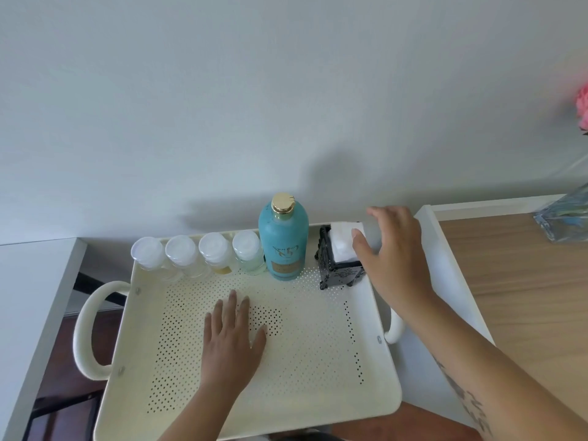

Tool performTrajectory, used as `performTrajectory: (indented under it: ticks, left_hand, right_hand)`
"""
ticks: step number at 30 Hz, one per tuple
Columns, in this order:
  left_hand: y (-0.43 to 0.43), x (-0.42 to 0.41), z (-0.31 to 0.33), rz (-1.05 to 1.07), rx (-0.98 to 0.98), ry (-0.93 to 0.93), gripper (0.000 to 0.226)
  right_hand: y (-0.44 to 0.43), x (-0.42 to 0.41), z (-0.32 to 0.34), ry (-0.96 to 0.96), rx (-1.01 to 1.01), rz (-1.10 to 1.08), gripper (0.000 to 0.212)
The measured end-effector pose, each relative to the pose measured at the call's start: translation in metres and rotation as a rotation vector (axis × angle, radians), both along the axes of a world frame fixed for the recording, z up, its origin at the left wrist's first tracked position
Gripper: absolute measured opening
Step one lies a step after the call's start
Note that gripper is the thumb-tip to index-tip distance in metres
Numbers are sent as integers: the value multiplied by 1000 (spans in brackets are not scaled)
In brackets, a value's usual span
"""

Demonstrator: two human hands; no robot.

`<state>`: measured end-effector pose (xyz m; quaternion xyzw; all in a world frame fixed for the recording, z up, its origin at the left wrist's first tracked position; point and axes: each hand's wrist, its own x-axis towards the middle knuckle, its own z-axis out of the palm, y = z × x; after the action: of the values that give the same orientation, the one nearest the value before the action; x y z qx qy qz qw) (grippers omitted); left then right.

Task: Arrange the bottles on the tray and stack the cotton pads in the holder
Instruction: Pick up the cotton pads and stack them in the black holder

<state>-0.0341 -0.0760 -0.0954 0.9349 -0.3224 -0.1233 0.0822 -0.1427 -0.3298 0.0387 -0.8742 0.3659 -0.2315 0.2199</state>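
Bottles point(222, 254) left of holder point(339, 265)

Cream perforated tray point(318, 377) is carrying a teal, gold-capped bottle point(283, 246) at twelve o'clock, four white-capped clear bottles point(214, 254) and a black ornate holder point(340, 270) of white cotton pads point(341, 243).

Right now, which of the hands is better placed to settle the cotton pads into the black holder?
The right hand: its thumb touches the cotton pads sticking out of the holder. The left hand lies flat on the tray, farther away.

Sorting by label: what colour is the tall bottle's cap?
Gold cap, seen best in the head view.
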Motion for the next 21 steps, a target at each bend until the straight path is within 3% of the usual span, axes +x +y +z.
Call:
performTrajectory:
  ticks: [5, 10, 21]
  left_hand:
    - [3, 2, -9, -14, 39, -12, 80]
    - [3, 1, -12, -32, 50, -12, 88]
    - [1, -1, -16, -21, 93, -13, 79]
  right_hand:
    - [15, -4, -8, 102, -248, 237, 42]
    - [26, -5, -19, 291, -236, 294, 52]
    - [25, -2, -23, 451, -228, 329, 58]
